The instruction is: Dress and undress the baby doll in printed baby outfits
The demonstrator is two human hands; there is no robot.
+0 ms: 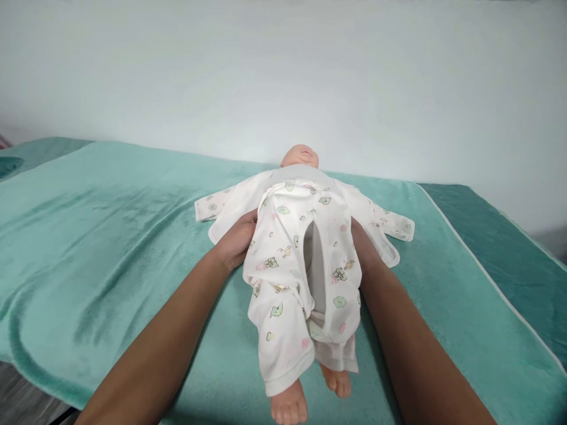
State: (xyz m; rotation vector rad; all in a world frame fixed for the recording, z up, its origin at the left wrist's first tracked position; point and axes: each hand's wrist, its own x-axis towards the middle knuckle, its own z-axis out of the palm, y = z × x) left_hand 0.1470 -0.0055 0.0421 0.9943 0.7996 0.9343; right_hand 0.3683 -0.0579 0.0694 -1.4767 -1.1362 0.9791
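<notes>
A baby doll [301, 156] lies on its back, head away from me and feet towards me. Its legs are in white printed baby trousers [283, 260] with an open slit at the crotch, through which grey shows. My left hand [241, 237] is closed at the left side of the trousers, its fingertips tucked out of sight by the cloth. On the other side, my right hand [362, 245] reaches in beside the doll's hip; its fingers are hidden behind the trousers. Both bare feet [289, 404] stick out of the trouser legs.
Under the doll a white printed baby top [241, 203] is spread open, sleeves out to both sides. A light green plush blanket [110, 236] covers the surface, with darker green cloth [500, 242] at the right. A plain white wall [283, 77] stands behind the doll's head.
</notes>
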